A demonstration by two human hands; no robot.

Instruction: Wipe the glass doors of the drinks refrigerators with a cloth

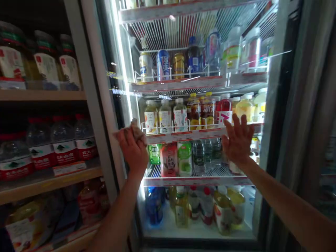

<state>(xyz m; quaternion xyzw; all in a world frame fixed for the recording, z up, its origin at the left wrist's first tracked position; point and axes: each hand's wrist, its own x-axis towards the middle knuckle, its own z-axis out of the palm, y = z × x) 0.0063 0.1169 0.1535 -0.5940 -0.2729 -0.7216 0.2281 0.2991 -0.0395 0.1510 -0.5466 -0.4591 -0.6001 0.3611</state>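
My left hand [132,150] is closed round a crumpled, light-coloured cloth [137,132] at the left side of a lit drinks fridge [183,181]. Light streaks and reflected lettering show on what looks like its glass door [118,91]. On the right, my right hand [237,141] is raised with fingers spread and holds nothing. It appears in front of the middle shelves, near a bottle of red drink [224,106]; whether its palm touches the glass I cannot tell. Bottles with pale labels [180,114] stand on the shelf right of the cloth.
Wooden shelves [39,95] to the left carry dark bottles [47,63] and red-capped water bottles [63,140]. Inside the fridge, cans [163,64] stand on an upper wire shelf, and a blue bottle [154,206] and other drinks fill the bottom. A dark frame [286,105] edges the right.
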